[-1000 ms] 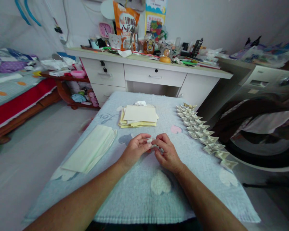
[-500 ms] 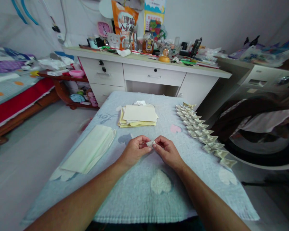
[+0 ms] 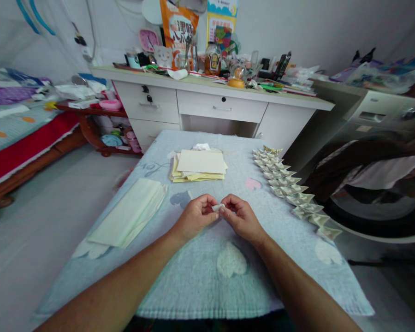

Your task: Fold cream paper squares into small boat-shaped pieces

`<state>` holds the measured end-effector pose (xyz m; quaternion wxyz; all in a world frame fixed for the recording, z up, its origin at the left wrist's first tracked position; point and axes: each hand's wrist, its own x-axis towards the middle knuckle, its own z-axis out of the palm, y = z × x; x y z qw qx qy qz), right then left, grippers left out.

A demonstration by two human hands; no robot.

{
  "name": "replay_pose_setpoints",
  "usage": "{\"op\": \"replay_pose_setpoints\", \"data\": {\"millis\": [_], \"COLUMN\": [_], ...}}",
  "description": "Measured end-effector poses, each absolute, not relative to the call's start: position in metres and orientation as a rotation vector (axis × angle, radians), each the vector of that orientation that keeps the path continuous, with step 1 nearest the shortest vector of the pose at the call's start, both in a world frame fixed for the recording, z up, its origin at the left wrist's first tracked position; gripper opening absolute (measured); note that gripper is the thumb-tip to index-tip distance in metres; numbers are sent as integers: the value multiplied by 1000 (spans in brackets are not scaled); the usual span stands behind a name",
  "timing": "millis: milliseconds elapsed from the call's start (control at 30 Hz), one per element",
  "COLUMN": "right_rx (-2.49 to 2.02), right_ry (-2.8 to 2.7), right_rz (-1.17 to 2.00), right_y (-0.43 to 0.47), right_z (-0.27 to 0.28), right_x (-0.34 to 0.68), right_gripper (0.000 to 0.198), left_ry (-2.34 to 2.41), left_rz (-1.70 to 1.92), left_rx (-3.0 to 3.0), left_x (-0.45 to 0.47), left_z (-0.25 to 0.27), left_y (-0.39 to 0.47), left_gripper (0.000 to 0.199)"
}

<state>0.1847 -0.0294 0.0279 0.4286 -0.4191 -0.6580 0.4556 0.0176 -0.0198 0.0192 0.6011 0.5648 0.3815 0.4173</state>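
Note:
Between my fingertips is a small folded piece of paper [image 3: 217,208], whitish and partly hidden by the fingers. My left hand [image 3: 199,213] pinches its left end, and my right hand [image 3: 240,216] pinches its right end. Both hands are held just above the cloth-covered table [image 3: 193,286]. Beyond them lies a stack of cream and yellow paper sheets [image 3: 201,162]. Off to the left rests a pile of long pale green paper [image 3: 127,214]. A row of folded paper boats [image 3: 287,189] runs along the right side of the table.
A white desk [image 3: 221,99] crowded with jars, papers and bags stands past the table's far edge. On the right is a washing machine [image 3: 373,120] with clothes hanging at its door. A bed [image 3: 31,133] and a low wooden stand [image 3: 86,108] are at the left.
The folded paper between my fingers has turned slightly and shows a narrower, flatter face. My hands keep nearly the same place and grip.

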Motion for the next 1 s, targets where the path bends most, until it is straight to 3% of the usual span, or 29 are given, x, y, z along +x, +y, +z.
{"op": "replay_pose_setpoints", "data": {"millis": [1000], "right_rx": [-1001], "right_ry": [-1570], "right_rz": [1269], "right_y": [-25], "right_z": [24], "right_x": [187], "right_gripper": [25], "left_ry": [992], "left_rz": [867], "left_rx": [1467], "left_x": [16], "left_z": [13], "left_y": [-18], "left_gripper": [17]}}
